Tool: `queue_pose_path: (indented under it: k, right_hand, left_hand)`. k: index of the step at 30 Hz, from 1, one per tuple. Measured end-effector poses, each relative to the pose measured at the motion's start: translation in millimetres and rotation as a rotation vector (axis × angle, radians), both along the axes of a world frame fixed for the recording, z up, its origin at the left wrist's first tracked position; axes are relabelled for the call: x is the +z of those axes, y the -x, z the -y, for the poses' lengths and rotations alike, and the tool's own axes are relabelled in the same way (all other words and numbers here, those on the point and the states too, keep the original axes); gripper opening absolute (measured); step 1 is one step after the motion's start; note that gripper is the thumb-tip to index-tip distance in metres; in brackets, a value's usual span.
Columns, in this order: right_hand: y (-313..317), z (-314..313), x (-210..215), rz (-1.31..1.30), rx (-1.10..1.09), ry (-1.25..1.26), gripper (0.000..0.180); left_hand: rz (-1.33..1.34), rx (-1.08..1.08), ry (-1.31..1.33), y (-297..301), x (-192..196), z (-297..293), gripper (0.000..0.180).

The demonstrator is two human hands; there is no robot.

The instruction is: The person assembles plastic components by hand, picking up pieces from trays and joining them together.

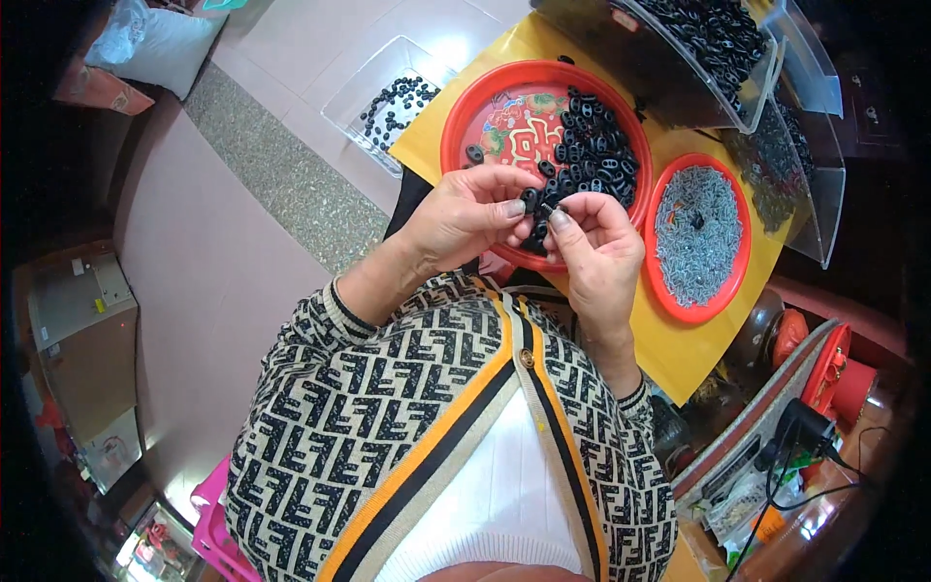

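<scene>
Over the near edge of a round red tray, my left hand pinches a small black oval plastic part between thumb and fingers. Close beside it, my right hand is closed in a pinch on a tiny dark piece, too small to name. The two fingertips almost meet. A pile of similar black oval parts with holes fills the tray's right side. To the right of my right hand lies an oval red tray full of small silver screws, with a dark bit among them.
A yellow sheet lies under both trays. Beyond them stand clear bins heaped with black parts. At the far left a clear box holds scattered black pieces. A black plug adapter with cables sits at the lower right.
</scene>
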State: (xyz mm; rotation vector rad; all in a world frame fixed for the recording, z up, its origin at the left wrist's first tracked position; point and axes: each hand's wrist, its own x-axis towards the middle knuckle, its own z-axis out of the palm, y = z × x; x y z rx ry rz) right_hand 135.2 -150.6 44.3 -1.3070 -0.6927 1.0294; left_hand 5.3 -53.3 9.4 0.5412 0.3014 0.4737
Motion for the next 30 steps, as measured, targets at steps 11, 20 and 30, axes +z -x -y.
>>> queue_pose_path:
  k: [11,20,30]
  right_hand:
    - [2.3,-0.3,1.9,0.013,0.021,-0.014,0.008]
    - [0.4,1.1,3.2,0.068,0.014,0.023,0.008]
    - [-1.6,0.4,3.8,0.169,0.071,0.068,0.006]
  left_hand:
    - [-0.011,0.011,-0.085,1.9,0.5,3.4,0.023]
    - [-0.038,0.004,-0.213,1.9,0.0,5.2,0.024]
    - [-0.191,-0.006,-0.414,2.4,4.8,7.9,0.025]
